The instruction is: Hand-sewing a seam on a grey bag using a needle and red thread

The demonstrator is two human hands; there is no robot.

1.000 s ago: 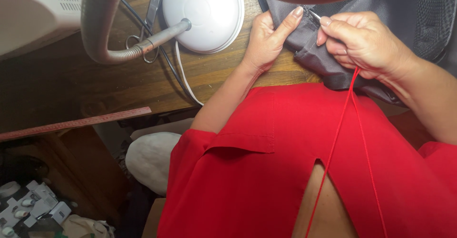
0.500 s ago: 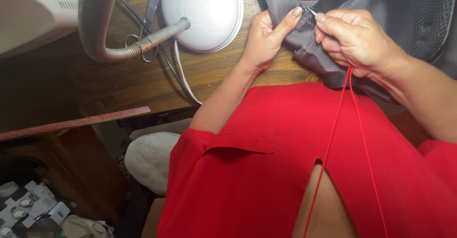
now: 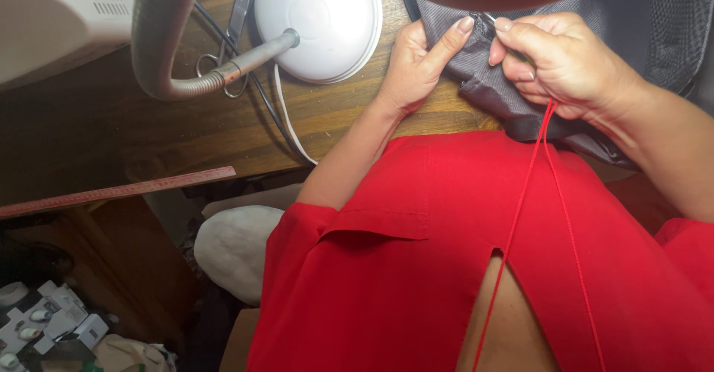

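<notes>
At the far edge of the brown wooden worktop (image 3: 223,130), a folded piece of dark grey woven fabric (image 3: 491,89) lies under both hands, with one edge hanging over the worktop's near side above the person's red garment (image 3: 416,268). The left hand (image 3: 416,63) rests on the fabric, its forefinger stretched out and pressing the cloth near the fold, the other fingers curled loosely against it. The right hand (image 3: 569,63) sits just beside it, its fingers (image 3: 513,33) pinched narrow on a thin metal needle (image 3: 491,21), of which only a short bit shows. From under this hand two strands of red thread (image 3: 520,216) run down across the red garment to the bottom of the view.

To the left of the hands stands one round white lamp base (image 3: 320,18), with a grey bent lamp arm (image 3: 167,37) rising from it and a white cord (image 3: 286,119) trailing off the worktop's near edge. One pair of metal scissors (image 3: 230,41) lies partly under the arm. A white machine housing (image 3: 52,22) fills the upper left corner. One reddish wooden ruler (image 3: 111,192) lies along a lower ledge. Below it, at the lower left, is a cluster of small white and black boxes (image 3: 44,324); what they hold is too small to tell. A pale rounded cushion (image 3: 234,245) sits beside the person's left sleeve.
</notes>
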